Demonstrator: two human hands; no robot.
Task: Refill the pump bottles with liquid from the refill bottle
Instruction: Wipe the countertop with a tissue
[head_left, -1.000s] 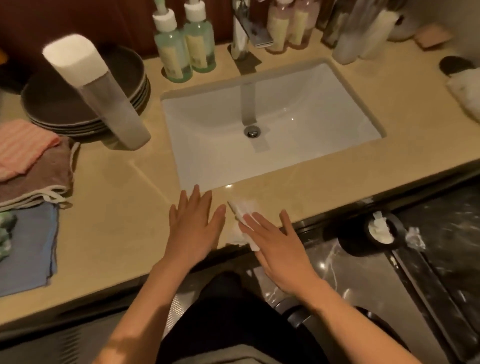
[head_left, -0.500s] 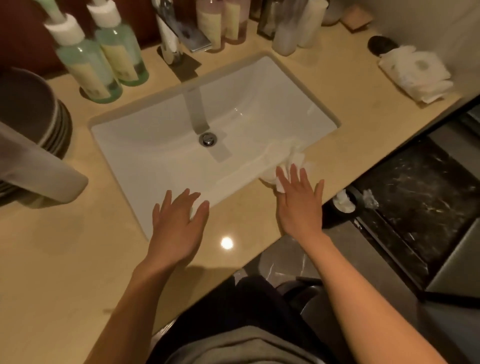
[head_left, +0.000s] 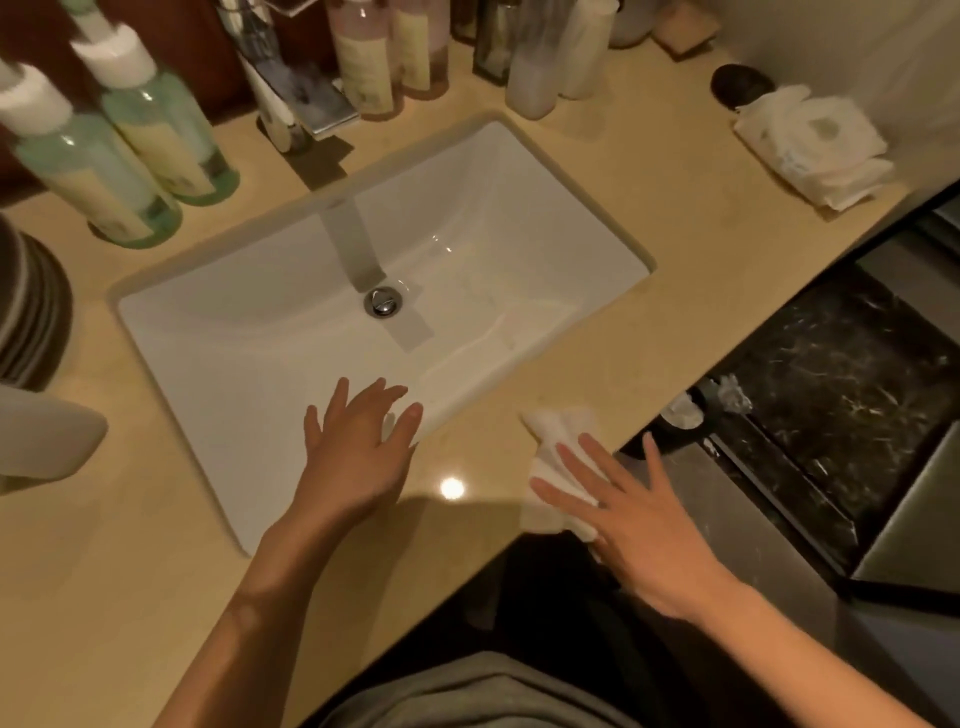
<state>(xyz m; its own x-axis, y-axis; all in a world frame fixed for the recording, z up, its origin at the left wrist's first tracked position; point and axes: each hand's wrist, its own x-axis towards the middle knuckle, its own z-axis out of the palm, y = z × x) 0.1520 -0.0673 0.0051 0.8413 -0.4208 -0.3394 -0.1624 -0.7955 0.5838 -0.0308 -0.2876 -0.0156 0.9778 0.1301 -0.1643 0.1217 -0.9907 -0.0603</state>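
Pump bottles, green, labels too blurred to read, stand behind the sink at its left corner. Left hand spreads over the sink's front rim; right hand, fingers splayed, presses a white tissue at the counter edge.

The left hand and right hand are bare, forearms uncovered to the frame edge; the torso carries a grey garment above dark clothing, possibly trousers.
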